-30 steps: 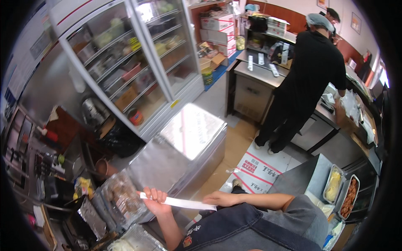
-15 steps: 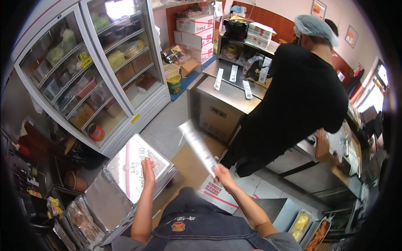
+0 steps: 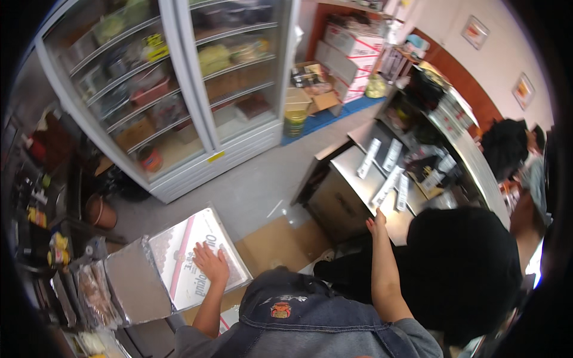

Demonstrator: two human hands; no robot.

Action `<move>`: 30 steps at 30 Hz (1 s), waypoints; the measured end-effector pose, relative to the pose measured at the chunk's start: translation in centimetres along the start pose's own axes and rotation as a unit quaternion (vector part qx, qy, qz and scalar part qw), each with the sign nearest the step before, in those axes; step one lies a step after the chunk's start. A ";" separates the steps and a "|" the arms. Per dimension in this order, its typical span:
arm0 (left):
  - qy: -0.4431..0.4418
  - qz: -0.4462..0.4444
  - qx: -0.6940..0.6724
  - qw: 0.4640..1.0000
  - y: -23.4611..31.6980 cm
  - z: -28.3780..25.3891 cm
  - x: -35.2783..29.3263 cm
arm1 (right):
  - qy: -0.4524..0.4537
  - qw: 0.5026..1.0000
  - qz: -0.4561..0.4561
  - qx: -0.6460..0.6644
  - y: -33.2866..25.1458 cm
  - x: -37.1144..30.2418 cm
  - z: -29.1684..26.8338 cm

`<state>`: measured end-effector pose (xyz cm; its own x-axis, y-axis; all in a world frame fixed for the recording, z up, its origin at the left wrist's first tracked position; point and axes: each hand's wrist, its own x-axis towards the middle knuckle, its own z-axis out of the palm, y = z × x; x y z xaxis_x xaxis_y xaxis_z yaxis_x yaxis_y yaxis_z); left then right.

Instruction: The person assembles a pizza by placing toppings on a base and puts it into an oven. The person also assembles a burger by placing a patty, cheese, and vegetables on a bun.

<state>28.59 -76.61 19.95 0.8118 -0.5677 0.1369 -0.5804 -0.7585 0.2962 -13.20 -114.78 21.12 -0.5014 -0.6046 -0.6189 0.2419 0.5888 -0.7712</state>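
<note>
The shiny steel counter stood near glass fridge doors. The left hand lay flat, fingers spread, on a smooth white lid. The right hand reached up open, holding nothing.

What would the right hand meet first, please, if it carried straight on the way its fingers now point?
Probably the white strips lying on the steel counter: the right hand points up-frame toward them. Depth is unclear, so it may pass above them.

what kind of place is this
Most likely a food shop's back kitchen: a glass-door fridge stocked with food, a steel prep counter hung with paper slips, and stacked cardboard boxes.
</note>
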 end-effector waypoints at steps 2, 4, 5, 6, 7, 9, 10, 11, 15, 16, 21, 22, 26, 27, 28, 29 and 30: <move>0.004 -0.004 0.008 1.000 -0.3 -0.5 0.2 | 0.084 0.991 0.036 -0.092 2.2 2.3 5.2; -0.018 0.013 -0.009 1.000 0.5 -0.5 1.1 | 0.227 0.928 -0.159 -0.250 9.0 6.0 13.3; -0.019 0.019 -0.037 0.999 1.1 -0.1 1.7 | -0.013 0.957 -0.201 -0.207 11.8 12.1 16.1; 0.004 -0.027 -0.002 1.000 -0.2 -0.7 0.7 | -0.229 0.923 -0.142 -0.274 11.0 -1.2 23.7; -0.001 -0.019 -0.006 1.000 0.1 -0.8 0.9 | -0.333 0.874 -0.156 -0.317 10.6 -4.2 27.2; 0.004 0.005 -0.015 1.000 0.8 -1.1 1.7 | -0.359 0.801 -0.310 -0.366 12.4 -4.9 37.0; 0.004 -0.007 -0.010 1.000 0.7 -1.5 1.5 | -0.386 0.704 -0.440 -0.401 10.4 -11.3 41.0; 0.003 -0.015 -0.011 1.000 0.8 -1.5 1.3 | -0.455 0.645 -0.463 -0.404 7.3 -17.4 44.4; -0.029 -0.025 -0.011 0.999 1.0 -1.5 1.5 | -0.449 0.307 -0.749 -0.379 -3.2 -33.1 56.0; -0.031 -0.021 -0.008 0.999 1.1 -1.5 1.7 | -0.405 0.244 -0.802 -0.364 -5.8 -35.9 58.2; -0.062 -0.033 0.023 0.997 1.4 -1.7 1.8 | -0.225 0.081 -0.940 -0.242 -12.3 -45.1 70.5; -0.068 -0.033 0.031 0.997 1.4 -1.7 2.3 | -0.184 0.046 -0.949 -0.253 -13.5 -45.9 72.4; -0.102 -0.033 0.177 0.978 0.5 0.3 1.5 | -0.096 -0.041 -0.946 -0.307 -14.8 -48.0 77.3; -0.116 -0.034 0.224 0.967 0.5 0.7 1.9 | -0.084 -0.049 -0.940 -0.326 -14.9 -48.2 78.1; -0.113 -0.028 0.225 0.967 0.4 0.7 2.1 | -0.071 -0.056 -0.934 -0.346 -15.1 -48.3 78.8; -0.110 -0.018 0.223 0.968 1.2 -0.5 3.0 | -0.035 -0.066 -0.944 -0.323 -14.0 -48.2 80.4; -0.109 -0.011 0.222 0.969 1.9 -1.7 3.8 | -0.011 -0.082 -0.945 -0.318 -13.7 -48.6 79.8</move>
<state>30.68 -79.71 22.64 0.8190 -0.5680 -0.0816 -0.5736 -0.8061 -0.1455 74.09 -136.30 49.88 0.9297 0.2487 0.2715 -0.1035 -0.5310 0.8411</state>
